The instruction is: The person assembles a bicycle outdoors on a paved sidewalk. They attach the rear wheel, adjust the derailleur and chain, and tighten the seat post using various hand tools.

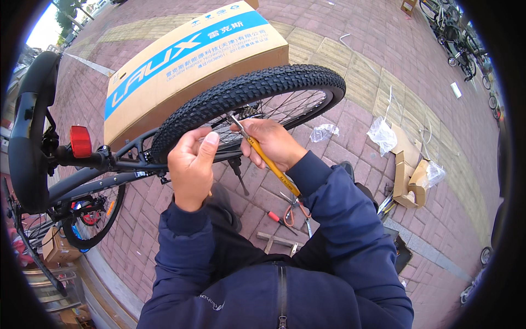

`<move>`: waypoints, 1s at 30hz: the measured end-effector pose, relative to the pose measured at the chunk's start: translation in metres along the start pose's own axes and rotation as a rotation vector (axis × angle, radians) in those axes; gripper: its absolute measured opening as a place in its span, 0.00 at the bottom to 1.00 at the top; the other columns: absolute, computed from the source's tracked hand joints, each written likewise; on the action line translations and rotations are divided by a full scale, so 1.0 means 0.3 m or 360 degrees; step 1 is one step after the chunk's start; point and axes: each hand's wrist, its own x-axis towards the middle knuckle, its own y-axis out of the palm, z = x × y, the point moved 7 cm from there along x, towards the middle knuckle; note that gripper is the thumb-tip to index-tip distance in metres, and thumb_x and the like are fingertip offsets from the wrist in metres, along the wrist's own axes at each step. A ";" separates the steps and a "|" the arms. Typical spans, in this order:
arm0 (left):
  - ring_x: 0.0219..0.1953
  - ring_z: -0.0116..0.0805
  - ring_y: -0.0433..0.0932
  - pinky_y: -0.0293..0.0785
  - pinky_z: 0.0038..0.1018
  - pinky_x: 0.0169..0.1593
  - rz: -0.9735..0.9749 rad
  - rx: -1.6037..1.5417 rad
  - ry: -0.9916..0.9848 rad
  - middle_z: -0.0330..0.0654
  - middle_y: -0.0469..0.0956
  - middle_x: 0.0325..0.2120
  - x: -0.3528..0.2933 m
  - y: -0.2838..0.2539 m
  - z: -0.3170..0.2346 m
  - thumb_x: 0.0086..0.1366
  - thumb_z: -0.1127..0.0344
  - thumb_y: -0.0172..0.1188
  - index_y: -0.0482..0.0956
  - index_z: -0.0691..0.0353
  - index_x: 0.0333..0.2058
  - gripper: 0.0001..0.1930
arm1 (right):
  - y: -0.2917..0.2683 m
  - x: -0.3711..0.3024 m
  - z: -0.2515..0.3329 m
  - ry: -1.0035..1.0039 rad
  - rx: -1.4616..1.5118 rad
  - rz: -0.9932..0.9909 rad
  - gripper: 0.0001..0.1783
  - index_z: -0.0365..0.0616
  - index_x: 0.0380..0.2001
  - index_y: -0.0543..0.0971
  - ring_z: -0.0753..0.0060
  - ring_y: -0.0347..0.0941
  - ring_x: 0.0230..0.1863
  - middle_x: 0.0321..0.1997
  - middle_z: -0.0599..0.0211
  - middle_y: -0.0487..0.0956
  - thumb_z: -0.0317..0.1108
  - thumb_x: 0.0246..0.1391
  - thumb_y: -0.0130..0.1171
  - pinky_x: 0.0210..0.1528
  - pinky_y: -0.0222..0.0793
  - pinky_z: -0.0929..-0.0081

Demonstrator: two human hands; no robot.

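A bicycle wheel with a knobby black tyre [252,86] lies tilted across the middle, its spokes facing me. My right hand [271,143] is closed round a yellow-handled tool [272,166]. The tool's metal head points up toward the spokes, near the inner side of the rim; its exact type is not clear. Left of it, my left hand [192,167] is beside the tyre's near edge, thumb and fingers drawn together. What those fingers hold, if anything, is hidden. The black bicycle frame [82,183] runs leftward from the wheel to the saddle [34,131].
A large cardboard box [192,66] with a blue band stands behind the wheel. On the brick paving lie orange-handled scissors [289,214], a red-handled screwdriver [275,217], plastic wrap [324,132] and an opened small carton [411,181]. A red reflector [80,141] sits below the saddle.
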 end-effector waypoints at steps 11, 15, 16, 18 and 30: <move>0.27 0.45 0.77 0.71 0.38 0.32 0.0472 0.1185 0.0768 0.46 0.77 0.22 0.306 0.077 -0.189 0.66 0.38 0.63 0.88 0.59 0.28 0.27 | 0.038 0.041 0.000 -0.0092 0.0109 -0.0151 0.14 0.36 0.47 0.74 0.85 0.56 0.15 0.25 0.72 0.71 0.35 0.72 0.44 0.15 0.52 0.82; 0.26 0.44 0.77 0.70 0.37 0.32 0.0446 0.1116 0.0737 0.45 0.76 0.21 0.312 0.072 -0.153 0.66 0.39 0.64 0.87 0.61 0.26 0.28 | 0.049 0.034 0.006 -0.0172 0.0074 -0.0282 0.14 0.34 0.43 0.77 0.81 0.60 0.14 0.20 0.72 0.71 0.34 0.70 0.46 0.15 0.54 0.77; 0.26 0.44 0.77 0.70 0.38 0.31 0.0447 0.1103 0.0750 0.45 0.76 0.21 0.312 0.069 -0.150 0.66 0.39 0.64 0.87 0.61 0.26 0.28 | 0.052 0.034 0.008 -0.0192 0.0060 -0.0295 0.14 0.33 0.42 0.77 0.81 0.60 0.14 0.20 0.72 0.71 0.34 0.70 0.46 0.15 0.54 0.77; 0.26 0.44 0.77 0.70 0.38 0.31 0.0453 0.1084 0.0769 0.45 0.76 0.21 0.316 0.064 -0.147 0.66 0.39 0.64 0.87 0.62 0.26 0.27 | 0.053 0.036 0.010 -0.0216 0.0041 -0.0315 0.14 0.33 0.41 0.77 0.80 0.61 0.13 0.20 0.72 0.71 0.34 0.69 0.47 0.14 0.54 0.76; 0.26 0.45 0.78 0.71 0.38 0.32 0.0476 0.1039 0.0769 0.46 0.76 0.21 0.325 0.062 -0.141 0.66 0.39 0.64 0.87 0.63 0.26 0.28 | 0.061 0.030 0.015 -0.0212 -0.0025 -0.0317 0.13 0.37 0.44 0.76 0.87 0.55 0.14 0.21 0.78 0.69 0.36 0.71 0.48 0.16 0.50 0.81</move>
